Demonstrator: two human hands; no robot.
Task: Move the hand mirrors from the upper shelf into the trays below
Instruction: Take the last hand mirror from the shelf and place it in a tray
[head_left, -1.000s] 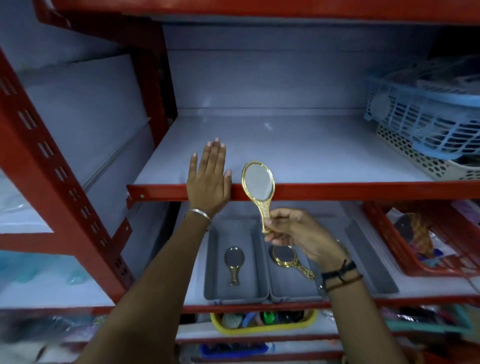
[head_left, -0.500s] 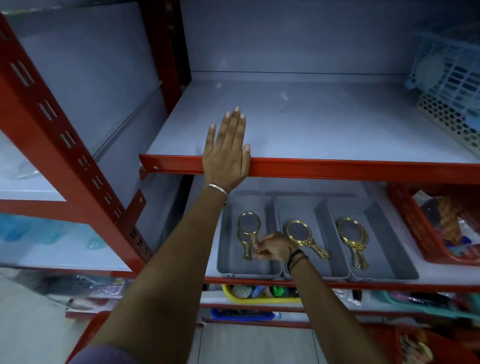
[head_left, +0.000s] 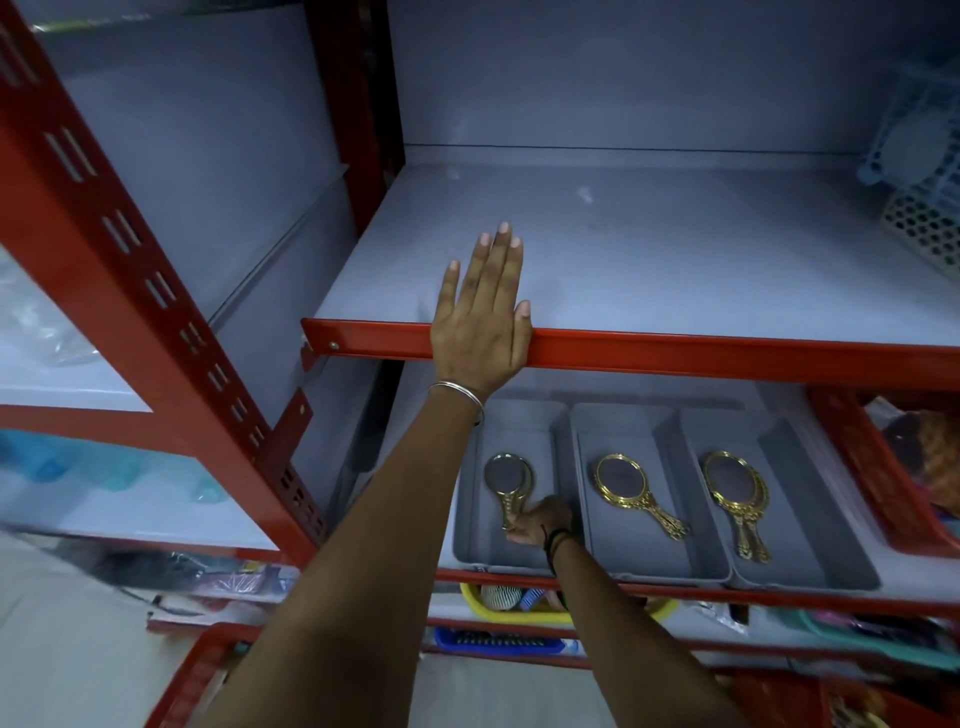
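While left hand (head_left: 480, 327) rests flat, right hand (head_left: 537, 522) pinches mirror (head_left: 509, 480)

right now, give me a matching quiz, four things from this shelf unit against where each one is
Things:
1. left hand
2. right hand
3. middle tray's mirror
4. yellow basket

Places:
A. lying alone in its grey tray
B. flat on the upper shelf's red edge
C. on the shelf under the trays
D. in the left tray, at a mirror's handle

Pairs: 1-B, 2-D, 3-A, 4-C
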